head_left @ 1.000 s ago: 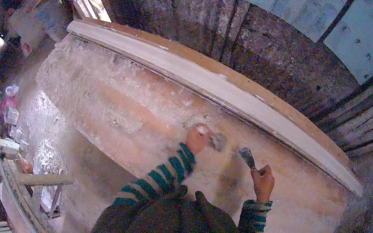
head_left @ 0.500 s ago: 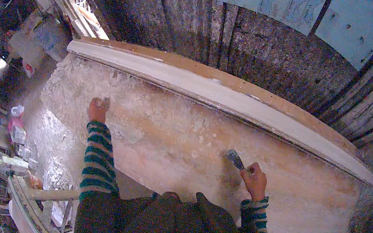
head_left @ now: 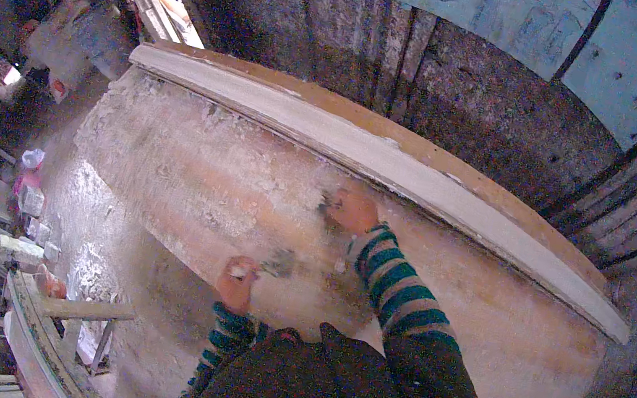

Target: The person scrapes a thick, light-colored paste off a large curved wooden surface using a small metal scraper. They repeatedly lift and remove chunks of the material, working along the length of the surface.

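A long plastered surface (head_left: pixel 194 177), patchy white and orange, slopes away in front of me. A pale moulding (head_left: pixel 425 175) runs along its top edge. My right hand (head_left: pixel 352 209), in a green striped sleeve, presses a small putty knife (head_left: pixel 327 199) against the plaster just below the moulding. My left hand (head_left: pixel 238 280) is lower and closer to my body. It grips a second small flat tool (head_left: pixel 279 262) whose blade points right; the tool is blurred.
Behind the moulding stands a dark ribbed wall (head_left: pixel 442 76) with pale blue panels (head_left: pixel 487 16) above. Wooden scaffold boards (head_left: pixel 73 309) lie at the lower left. Pale bags and containers (head_left: pixel 30 191) sit far below on the left.
My right hand has moved left and up along the plaster to just under the moulding. My left hand has drawn back from far left to near my body.
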Tool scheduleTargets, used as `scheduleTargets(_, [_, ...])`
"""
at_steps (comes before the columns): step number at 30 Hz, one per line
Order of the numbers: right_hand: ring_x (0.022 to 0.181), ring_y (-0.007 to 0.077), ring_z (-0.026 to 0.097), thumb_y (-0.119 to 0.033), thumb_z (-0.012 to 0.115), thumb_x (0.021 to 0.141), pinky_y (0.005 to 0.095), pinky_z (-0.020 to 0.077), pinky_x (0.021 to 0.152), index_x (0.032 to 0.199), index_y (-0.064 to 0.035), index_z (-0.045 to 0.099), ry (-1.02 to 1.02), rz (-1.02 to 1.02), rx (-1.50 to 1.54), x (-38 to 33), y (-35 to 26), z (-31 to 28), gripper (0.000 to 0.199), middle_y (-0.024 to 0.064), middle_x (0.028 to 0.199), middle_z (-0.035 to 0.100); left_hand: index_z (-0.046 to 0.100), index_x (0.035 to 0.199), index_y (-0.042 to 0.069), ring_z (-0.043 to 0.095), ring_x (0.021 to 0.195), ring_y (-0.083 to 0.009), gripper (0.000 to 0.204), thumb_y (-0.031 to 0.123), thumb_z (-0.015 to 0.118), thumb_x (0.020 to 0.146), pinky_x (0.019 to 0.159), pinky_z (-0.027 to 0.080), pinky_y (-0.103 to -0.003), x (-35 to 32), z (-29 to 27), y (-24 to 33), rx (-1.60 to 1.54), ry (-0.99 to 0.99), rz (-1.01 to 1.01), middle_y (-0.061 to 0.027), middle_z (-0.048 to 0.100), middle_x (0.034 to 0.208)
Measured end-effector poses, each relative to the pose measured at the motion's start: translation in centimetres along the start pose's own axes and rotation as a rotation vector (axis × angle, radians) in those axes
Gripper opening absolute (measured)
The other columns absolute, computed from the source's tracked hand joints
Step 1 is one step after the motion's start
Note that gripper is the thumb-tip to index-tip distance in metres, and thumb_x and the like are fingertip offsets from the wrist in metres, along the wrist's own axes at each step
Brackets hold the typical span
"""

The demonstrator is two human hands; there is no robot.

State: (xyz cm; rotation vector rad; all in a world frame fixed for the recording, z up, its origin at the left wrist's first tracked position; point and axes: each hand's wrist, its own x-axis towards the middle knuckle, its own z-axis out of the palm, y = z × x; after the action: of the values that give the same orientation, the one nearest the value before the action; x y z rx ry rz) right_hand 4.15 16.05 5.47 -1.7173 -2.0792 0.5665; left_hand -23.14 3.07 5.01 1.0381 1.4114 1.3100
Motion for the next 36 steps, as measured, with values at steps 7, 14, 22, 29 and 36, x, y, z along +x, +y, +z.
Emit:
scheduleTargets(7, [0.069,0.0325,0.058,-0.039,0.063,0.068,0.0423,0.0456,0.060,0.078,-0.0074,0.060,0.075,0.042,-0.004,-5.3,-1.0,-7.3,0.033,0.0153,0.076,0.061,0.055,0.089,0.004,0.055,0.069,-0.0120,0.016,0.005,0.065,0.077,0.061,0.047,-0.023,-3.6,4.5,2.2,0.172,-0.213,0.046,-0.0037,0.057,0.080])
scheduleTargets(14, [0.067,0.0342,0.059,-0.035,0.061,0.075,0.0436,0.0449,0.058,0.079,-0.0065,0.054,-0.027,0.547,-0.051,-20.7,0.4,-5.6,0.030,0.0145,0.070,0.060,0.056,0.089,0.003,0.056,0.075,-0.0150,0.015,0.008,0.065,0.077,0.070,0.045,-0.028,-2.1,3.1,-1.5,0.251,-0.142,0.103,-0.0053,0.059,0.079])
scheduleTargets(22, [0.069,0.0364,0.058,-0.032,0.060,0.077,0.0450,0.0447,0.059,0.080,-0.0066,0.051,0.176,0.615,0.023,-17.1,-2.9,-1.0,0.027,0.0161,0.072,0.061,0.054,0.090,0.003,0.054,0.075,-0.0114,0.014,0.006,0.063,0.079,0.069,0.045,-0.026,-1.8,4.2,1.1,0.101,-0.178,-0.005,-0.0030,0.057,0.082])
scheduleTargets(29, [0.070,0.0384,0.058,-0.031,0.059,0.077,0.0463,0.0448,0.061,0.082,-0.0063,0.052,0.182,0.625,0.019,-18.5,-3.7,-0.4,0.026,0.0180,0.073,0.060,0.055,0.091,0.003,0.054,0.071,-0.0106,0.018,0.009,0.066,0.077,0.066,0.046,-0.025,-0.2,3.1,-0.1,0.226,-0.236,0.159,-0.0022,0.059,0.078])
scheduleTargets(36, [0.074,0.0401,0.058,-0.032,0.056,0.078,0.0480,0.0444,0.063,0.083,-0.0054,0.053,0.228,0.765,-0.062,-13.0,-7.1,-0.6,0.028,0.0196,0.074,0.060,0.057,0.091,0.004,0.058,0.075,-0.0152,0.022,0.018,0.067,0.078,0.069,0.047,-0.028,1.9,1.6,2.3,0.284,-0.463,0.215,-0.0070,0.062,0.081])
